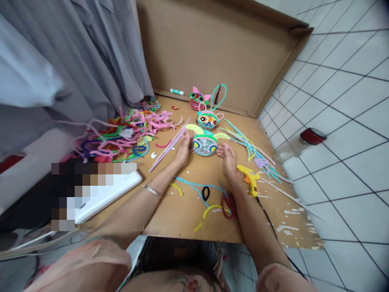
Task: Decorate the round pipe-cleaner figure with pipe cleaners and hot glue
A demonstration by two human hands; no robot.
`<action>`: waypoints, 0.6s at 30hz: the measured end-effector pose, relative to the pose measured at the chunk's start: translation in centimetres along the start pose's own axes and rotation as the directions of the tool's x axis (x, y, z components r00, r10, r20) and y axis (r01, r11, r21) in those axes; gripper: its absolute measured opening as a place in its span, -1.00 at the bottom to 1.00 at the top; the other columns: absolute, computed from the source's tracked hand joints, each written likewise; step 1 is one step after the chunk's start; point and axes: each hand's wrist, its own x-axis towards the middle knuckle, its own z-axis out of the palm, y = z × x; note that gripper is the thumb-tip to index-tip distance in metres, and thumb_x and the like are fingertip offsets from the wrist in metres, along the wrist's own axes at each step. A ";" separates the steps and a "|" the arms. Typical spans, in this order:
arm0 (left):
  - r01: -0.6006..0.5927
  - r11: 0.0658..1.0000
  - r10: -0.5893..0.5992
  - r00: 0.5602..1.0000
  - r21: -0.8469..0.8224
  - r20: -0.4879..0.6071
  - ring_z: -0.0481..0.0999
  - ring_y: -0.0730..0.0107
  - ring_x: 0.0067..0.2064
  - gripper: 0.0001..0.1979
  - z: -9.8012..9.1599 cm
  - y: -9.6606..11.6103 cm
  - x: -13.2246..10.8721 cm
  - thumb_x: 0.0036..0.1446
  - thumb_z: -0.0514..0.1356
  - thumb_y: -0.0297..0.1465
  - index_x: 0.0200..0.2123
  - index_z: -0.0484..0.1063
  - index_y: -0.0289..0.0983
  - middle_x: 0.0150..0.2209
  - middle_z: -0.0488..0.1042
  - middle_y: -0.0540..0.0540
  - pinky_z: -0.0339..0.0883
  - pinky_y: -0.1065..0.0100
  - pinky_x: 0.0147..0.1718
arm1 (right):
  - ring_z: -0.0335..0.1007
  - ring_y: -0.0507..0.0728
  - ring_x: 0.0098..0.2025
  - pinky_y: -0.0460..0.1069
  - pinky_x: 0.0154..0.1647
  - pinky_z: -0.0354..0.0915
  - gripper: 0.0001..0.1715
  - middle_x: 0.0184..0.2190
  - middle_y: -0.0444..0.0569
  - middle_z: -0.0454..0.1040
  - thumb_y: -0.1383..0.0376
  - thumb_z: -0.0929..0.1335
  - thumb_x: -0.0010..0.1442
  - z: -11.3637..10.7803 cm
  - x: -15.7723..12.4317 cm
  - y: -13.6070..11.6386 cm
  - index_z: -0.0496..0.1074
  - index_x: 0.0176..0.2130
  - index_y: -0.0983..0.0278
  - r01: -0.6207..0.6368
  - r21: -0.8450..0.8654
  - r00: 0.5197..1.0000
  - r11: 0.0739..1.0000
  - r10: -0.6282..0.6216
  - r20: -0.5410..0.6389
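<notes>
Between my hands sits a round pipe-cleaner animal head (205,147) with a clear, shiny front, blue and yellow eyes, a green band and pale yellow fuzzy pieces at both sides. My left hand (183,149) grips its left side, with the fingertips partly hidden. On the right side, my right hand (227,157) has its fingers curled against the edge. Just behind stands a similar finished-looking head (208,120) with pink ears and a turquoise loop (225,94). A red head with pink ears (197,101) is farther back. Lilac pipe cleaners (165,151) lie beside my left hand.
A yellow glue gun (251,180) and red-handled scissors (228,205) lie near my right forearm. A black hair tie (206,194) is between my arms. Pipe cleaners are heaped (121,138) at left and bundled (258,154) at right. A cardboard panel (219,52) stands behind.
</notes>
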 end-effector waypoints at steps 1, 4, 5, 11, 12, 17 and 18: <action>0.024 0.999 -0.024 1.000 -0.044 -0.008 0.59 0.22 -0.17 -0.27 0.0 0.1 0.0 0.11 -0.07 0.22 -0.04 0.43 -0.27 -0.13 0.58 -0.20 0.45 0.29 -0.28 | 0.49 0.04 -0.36 -0.03 -0.29 0.39 -0.43 -0.30 0.04 0.59 -0.14 0.32 0.09 0.0 0.0 0.1 0.45 -0.21 0.29 0.002 0.004 1.000 1.000 -0.002 0.001; 0.054 0.993 -0.059 0.998 -0.109 -0.038 0.58 0.28 -0.21 -0.37 -0.1 0.2 0.0 0.16 -0.01 0.14 -0.09 0.45 -0.28 -0.15 0.58 -0.18 0.44 0.34 -0.32 | 0.46 0.03 -0.40 -0.04 -0.33 0.37 -0.45 -0.37 -0.01 0.57 -0.13 0.34 0.06 -0.3 0.2 0.1 0.45 -0.25 0.29 0.023 -0.015 0.999 1.000 -0.024 -0.047; 0.057 0.991 -0.063 0.997 -0.118 -0.045 0.58 0.29 -0.23 -0.41 -0.1 0.3 -0.1 0.17 0.02 0.11 -0.12 0.46 -0.28 -0.16 0.58 -0.17 0.43 0.34 -0.33 | 0.43 0.02 -0.43 -0.05 -0.36 0.35 -0.47 -0.41 -0.04 0.54 -0.12 0.35 0.05 -0.4 0.2 0.2 0.45 -0.27 0.29 0.027 -0.028 0.997 0.999 -0.029 -0.067; -0.024 0.994 0.015 0.996 -0.108 -0.089 0.47 0.40 -0.41 -0.63 0.0 0.1 0.0 0.19 0.13 -0.09 -0.15 0.45 -0.27 -0.26 0.53 -0.11 0.38 0.35 -0.43 | 0.34 -0.03 -0.54 -0.08 -0.46 0.29 -0.59 -0.51 -0.14 0.47 0.00 0.41 -0.03 -0.3 0.1 -0.1 0.43 -0.34 0.27 0.016 -0.052 0.997 0.999 -0.020 -0.073; -0.037 0.994 0.028 0.996 -0.106 -0.082 0.44 0.42 -0.43 -0.65 0.0 -0.1 0.0 0.19 0.13 -0.13 -0.13 0.45 -0.27 -0.27 0.52 -0.10 0.36 0.36 -0.44 | 0.36 -0.02 -0.53 -0.07 -0.44 0.31 -0.61 -0.51 -0.14 0.49 0.03 0.43 -0.06 -0.2 0.0 -0.2 0.43 -0.34 0.27 0.014 -0.047 0.998 0.999 -0.017 -0.065; -0.092 0.995 0.091 0.995 -0.038 -0.031 0.41 0.45 -0.45 -0.66 0.0 -1.1 0.4 0.16 0.13 -0.26 -0.04 0.45 -0.27 -0.26 0.53 -0.10 0.36 0.39 -0.44 | 0.41 0.00 -0.45 -0.03 -0.32 0.36 -0.63 -0.47 -0.11 0.52 0.13 0.47 -0.13 0.3 -0.3 -0.2 0.47 -0.32 0.29 0.004 -0.021 1.000 1.000 -0.005 -0.028; -0.116 0.993 0.115 0.992 -0.011 -0.046 0.43 0.44 -0.43 -0.65 0.0 -1.3 0.5 0.14 0.14 -0.27 -0.04 0.46 -0.27 -0.23 0.54 -0.11 0.38 0.38 -0.42 | 0.40 0.00 -0.45 -0.02 -0.32 0.36 -0.63 -0.47 -0.11 0.52 0.13 0.47 -0.12 0.3 -0.2 -0.1 0.48 -0.32 0.30 0.006 -0.023 1.000 1.000 -0.006 -0.023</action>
